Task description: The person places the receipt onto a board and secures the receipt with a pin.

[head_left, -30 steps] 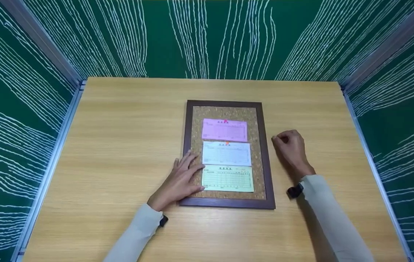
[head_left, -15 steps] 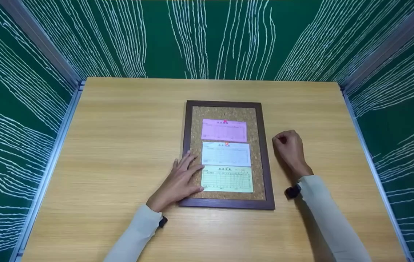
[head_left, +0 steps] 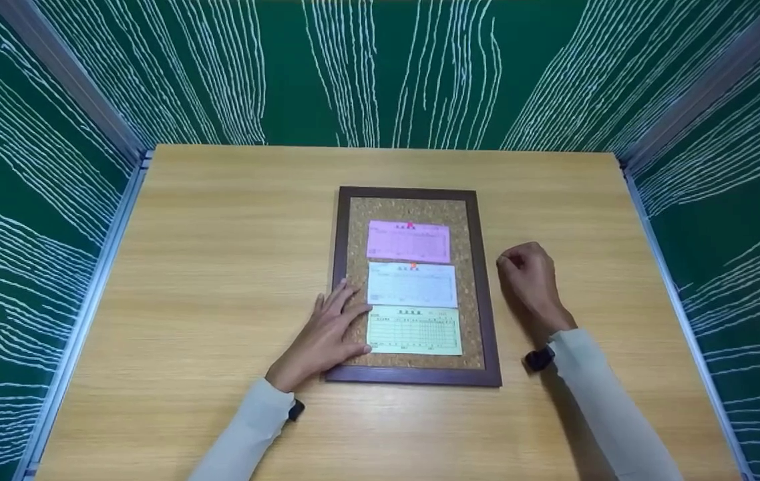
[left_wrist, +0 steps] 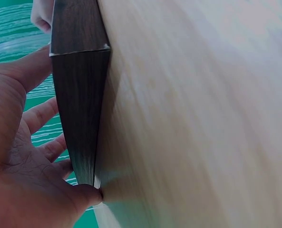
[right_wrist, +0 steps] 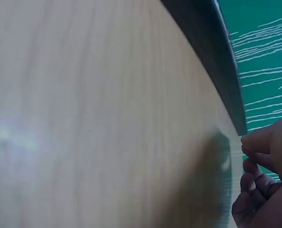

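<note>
A cork board (head_left: 477, 287) in a dark brown frame lies on the table. Pinned on it, one below another, are a pink slip (head_left: 409, 244) and a light blue slip (head_left: 412, 287). Red push pins (head_left: 410, 225) mark their top edges. Below them is a green slip (head_left: 415, 334), on which no pin shows. My left hand (head_left: 318, 341) rests spread over the frame's lower left, index and thumb tips at the green slip's left edge. To the right of the board hovers my right hand (head_left: 532, 277), fingers curled, thumb and index tips together; nothing shows between them.
The wooden table (head_left: 233, 220) extends around the board on all sides. Green panels (head_left: 393, 73) with white wavy lines enclose it at the back and sides. Metal posts (head_left: 76, 73) stand at the back corners. Each wrist wears a small black device (head_left: 540, 359).
Both hands hold nearly the same pose. The right thumb and index have drawn slightly closer into the curled hand; the whole head view has shifted a little.
</note>
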